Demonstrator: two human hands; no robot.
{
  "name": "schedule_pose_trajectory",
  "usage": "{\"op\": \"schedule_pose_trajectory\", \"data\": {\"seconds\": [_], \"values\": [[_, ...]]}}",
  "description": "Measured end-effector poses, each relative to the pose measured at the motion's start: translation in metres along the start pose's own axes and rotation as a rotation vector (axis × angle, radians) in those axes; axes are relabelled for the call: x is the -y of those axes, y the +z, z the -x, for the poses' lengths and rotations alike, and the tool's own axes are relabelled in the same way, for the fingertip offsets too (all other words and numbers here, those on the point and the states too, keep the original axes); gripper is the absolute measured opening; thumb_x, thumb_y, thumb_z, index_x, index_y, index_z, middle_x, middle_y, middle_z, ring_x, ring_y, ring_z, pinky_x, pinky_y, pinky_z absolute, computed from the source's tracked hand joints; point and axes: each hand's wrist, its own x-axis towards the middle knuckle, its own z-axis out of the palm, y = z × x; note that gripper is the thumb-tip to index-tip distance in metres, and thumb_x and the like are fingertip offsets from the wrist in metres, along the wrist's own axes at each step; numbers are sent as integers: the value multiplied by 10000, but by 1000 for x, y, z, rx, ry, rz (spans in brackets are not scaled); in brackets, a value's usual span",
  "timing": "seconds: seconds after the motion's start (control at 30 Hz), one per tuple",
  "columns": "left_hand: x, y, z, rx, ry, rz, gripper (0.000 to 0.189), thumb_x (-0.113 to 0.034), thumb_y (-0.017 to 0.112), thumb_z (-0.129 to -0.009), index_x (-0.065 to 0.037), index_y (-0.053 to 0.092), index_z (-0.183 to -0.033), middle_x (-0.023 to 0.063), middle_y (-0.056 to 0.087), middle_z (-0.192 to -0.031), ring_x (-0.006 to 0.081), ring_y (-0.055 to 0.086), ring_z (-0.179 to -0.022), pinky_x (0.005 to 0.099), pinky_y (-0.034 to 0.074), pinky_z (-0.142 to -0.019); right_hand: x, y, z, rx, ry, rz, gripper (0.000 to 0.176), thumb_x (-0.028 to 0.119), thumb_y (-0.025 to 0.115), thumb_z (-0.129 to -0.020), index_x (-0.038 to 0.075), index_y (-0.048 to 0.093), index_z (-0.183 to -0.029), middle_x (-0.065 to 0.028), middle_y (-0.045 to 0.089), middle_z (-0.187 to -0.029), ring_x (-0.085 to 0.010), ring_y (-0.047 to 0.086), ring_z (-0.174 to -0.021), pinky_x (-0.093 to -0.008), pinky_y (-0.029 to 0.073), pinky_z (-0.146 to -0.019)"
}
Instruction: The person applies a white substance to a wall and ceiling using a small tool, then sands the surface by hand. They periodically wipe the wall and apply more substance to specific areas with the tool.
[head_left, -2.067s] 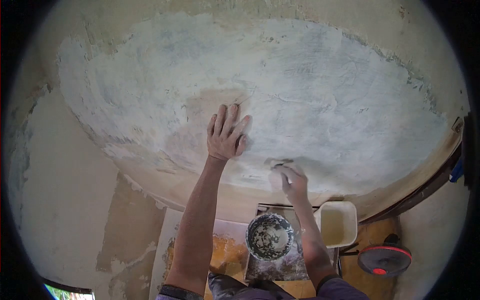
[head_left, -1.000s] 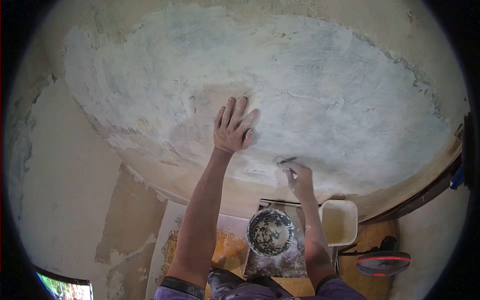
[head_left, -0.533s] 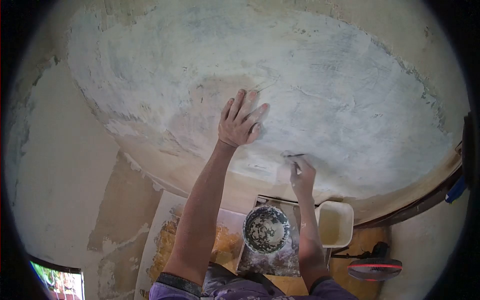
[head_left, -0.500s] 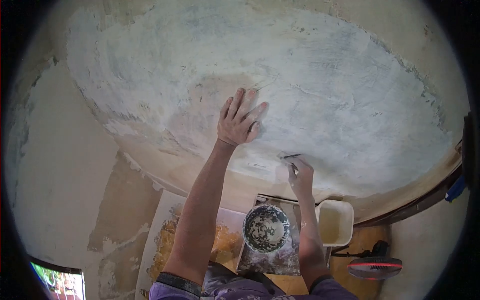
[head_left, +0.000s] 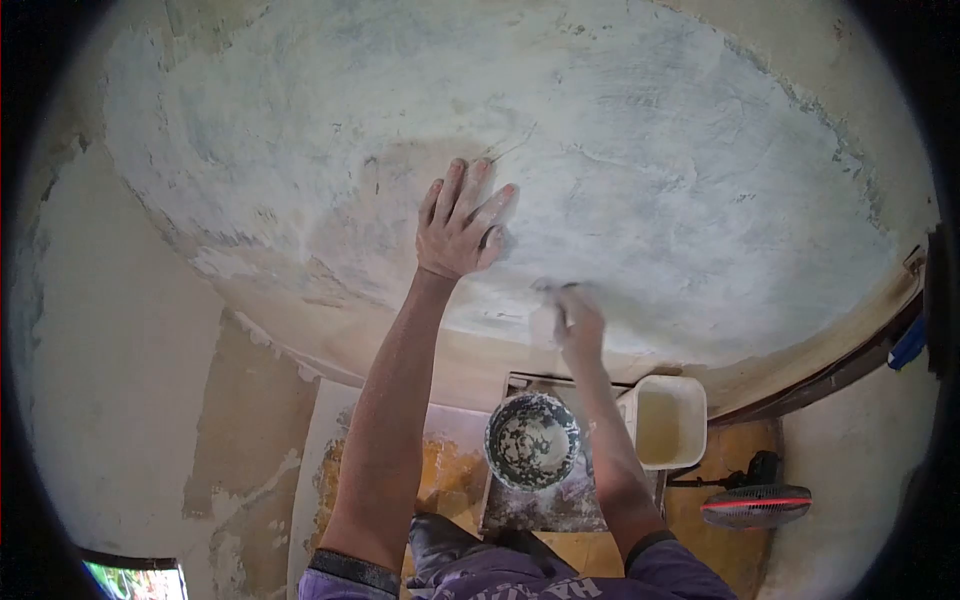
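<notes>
My left hand [head_left: 455, 230] lies flat against the plastered wall [head_left: 640, 130], fingers spread and dusted with white. Lower and to the right, my right hand [head_left: 580, 325] is closed at the wall surface and blurred by motion. A small greyish, dark-edged piece [head_left: 548, 287] shows at its fingertips; I cannot make out what it is. Below the hands stands a round dark bowl [head_left: 532, 441], its inside smeared with white paste.
Under the bowl is a paste-stained board [head_left: 520, 510]. A white rectangular tub [head_left: 697, 425] holding cloudy liquid stands to its right. Farther right is a fan [head_left: 757, 505] with a red rim. A blue object [head_left: 907, 343] is at the right edge.
My right hand has moved slightly up and left along the wall, still closed. The whole view has shifted a little; my left hand stays flat on the wall.
</notes>
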Motion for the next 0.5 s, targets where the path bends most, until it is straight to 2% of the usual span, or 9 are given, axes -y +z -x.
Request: {"op": "schedule_pose_trajectory", "data": {"seconds": [0.1,0.2,0.27,0.33,0.43,0.5], "values": [[1,1,1,3,13,-25,454,-379,418,-910,-284,606,-1312,112,464,-1466,352,423,-1350,466,281,-1085,6,11,29,306,34,-131,365,-77,575,-786,100,682,-1087,-126,686,-1030,-307,642,-964,-385,500,-857],[1,1,0,37,0,7,457,-387,430,-905,-291,601,-1318,114,461,-1469,350,416,-1354,469,277,-1090,38,-13,11,28,2,-79,334,-70,587,-794,91,681,-1072,-124,678,-1079,-308,639,-963,-382,502,-841],[1,-2,0,63,-1,8,456,-389,422,-911,-289,599,-1319,113,459,-1471,350,409,-1359,468,270,-1095,60,-41,-19,-164,-4,-1,189,-19,578,-883,42,689,-1023,-117,697,-1079,-270,654,-1001,-339,501,-881],[0,-1,-1,67,10,12,456,-390,416,-917,-286,596,-1323,113,459,-1471,350,403,-1362,469,268,-1097,77,-58,-51,-366,-41,73,177,12,569,-900,23,663,-1050,-147,682,-1039,-279,651,-965,-357,503,-844],[4,0,0,54,32,7,459,-386,410,-925,-279,586,-1335,112,462,-1470,351,399,-1364,471,272,-1095,49,-37,-66,-444,-50,268,207,30,573,-897,17,629,-1096,-172,654,-984,-320,647,-876,-393,503,-780],[3,-1,0,47,39,27,462,-379,406,-929,-274,577,-1346,109,465,-1469,352,400,-1363,471,276,-1094,23,-13,-37,-322,-95,351,234,28,577,-890,27,615,-1121,-181,634,-964,-349,632,-847,-408,498,-754]]}}
